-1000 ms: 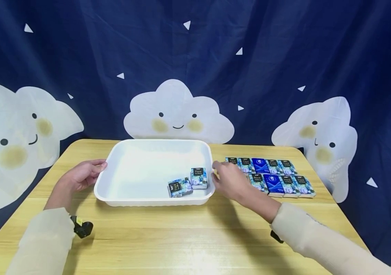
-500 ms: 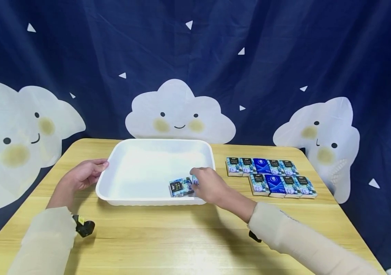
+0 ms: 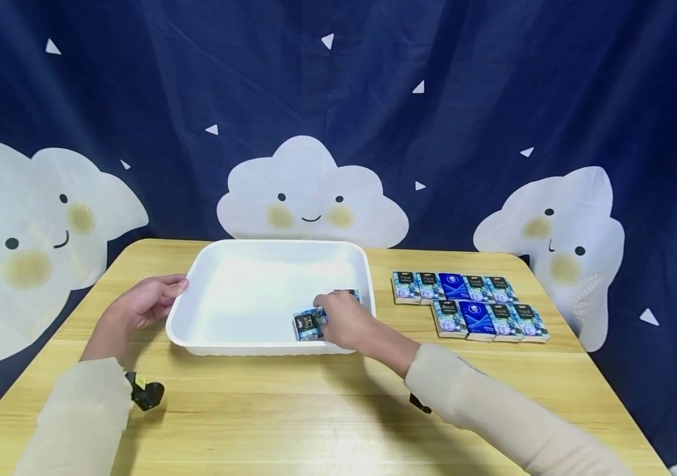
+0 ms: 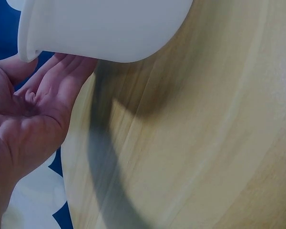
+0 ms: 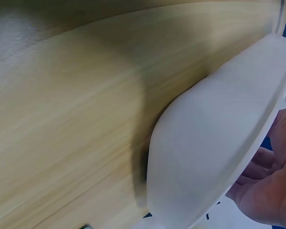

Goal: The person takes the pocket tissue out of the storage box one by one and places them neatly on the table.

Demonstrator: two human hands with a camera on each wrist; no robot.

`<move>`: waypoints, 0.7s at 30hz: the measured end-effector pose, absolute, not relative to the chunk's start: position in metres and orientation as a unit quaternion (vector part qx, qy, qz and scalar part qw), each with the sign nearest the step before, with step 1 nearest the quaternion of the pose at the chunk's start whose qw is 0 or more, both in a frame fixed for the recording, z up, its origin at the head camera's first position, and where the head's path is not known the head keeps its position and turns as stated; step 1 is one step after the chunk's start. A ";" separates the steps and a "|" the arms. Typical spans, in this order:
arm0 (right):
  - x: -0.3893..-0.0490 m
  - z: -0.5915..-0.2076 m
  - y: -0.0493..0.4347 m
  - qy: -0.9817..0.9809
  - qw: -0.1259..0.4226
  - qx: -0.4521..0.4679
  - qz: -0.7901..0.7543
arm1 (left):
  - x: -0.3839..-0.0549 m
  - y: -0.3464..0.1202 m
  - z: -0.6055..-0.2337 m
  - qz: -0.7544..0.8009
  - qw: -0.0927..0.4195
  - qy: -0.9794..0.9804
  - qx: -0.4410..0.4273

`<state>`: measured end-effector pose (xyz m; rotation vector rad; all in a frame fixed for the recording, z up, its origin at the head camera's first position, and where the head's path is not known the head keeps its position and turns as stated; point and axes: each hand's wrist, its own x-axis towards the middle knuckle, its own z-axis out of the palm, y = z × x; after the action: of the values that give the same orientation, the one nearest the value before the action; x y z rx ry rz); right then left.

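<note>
A white plastic tray (image 3: 243, 294) sits on the wooden table. At its left rim, my left hand (image 3: 147, 303) holds the edge, thumb at the rim and fingers against the outer wall in the left wrist view. My right hand (image 3: 347, 322) reaches over the front right side into the tray, fingers round the front tissue pack (image 3: 307, 324), which is blue and floral with a black label. Another tissue pack (image 3: 350, 292) lies behind that hand, mostly hidden. From the right wrist, the tray wall (image 5: 214, 129) hides both packs and the fingertips.
To the right of the tray, tissue packs stand in two rows: a back row (image 3: 430, 287) and a front row (image 3: 450, 319). Each row has one plain dark-blue pack among floral ones. A navy curtain (image 3: 338, 79) with white clouds hangs behind the table (image 3: 291, 410).
My right hand moves from the tray's right rim into the tray, first over the rear pack, then left onto the front one. The left hand stays at the left rim.
</note>
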<state>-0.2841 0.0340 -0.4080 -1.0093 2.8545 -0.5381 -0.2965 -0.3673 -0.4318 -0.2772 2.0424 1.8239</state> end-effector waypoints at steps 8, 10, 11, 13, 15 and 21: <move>-0.287 -0.408 0.026 0.928 0.085 -0.309 -0.189 | -0.296 -0.368 -0.431 0.651 0.192 0.728 -0.098; -0.288 -0.407 0.025 0.928 0.091 -0.310 -0.185 | -0.296 -0.368 -0.431 0.652 0.192 0.727 -0.097; -0.288 -0.407 0.024 0.928 0.091 -0.312 -0.180 | -0.297 -0.368 -0.431 0.653 0.192 0.726 -0.096; -0.289 -0.406 0.023 0.929 0.096 -0.310 -0.176 | -0.297 -0.368 -0.432 0.653 0.192 0.726 -0.097; -0.290 -0.407 0.022 0.931 0.103 -0.305 -0.171 | -0.297 -0.368 -0.433 0.652 0.193 0.727 -0.095; -0.293 -0.409 0.019 0.938 0.109 -0.291 -0.151 | -0.297 -0.368 -0.434 0.656 0.192 0.724 -0.093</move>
<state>-0.2931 0.0188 -0.4090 -0.8553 2.7600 -0.4443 -0.2974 -0.3679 -0.4336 -0.2615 2.0332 1.8407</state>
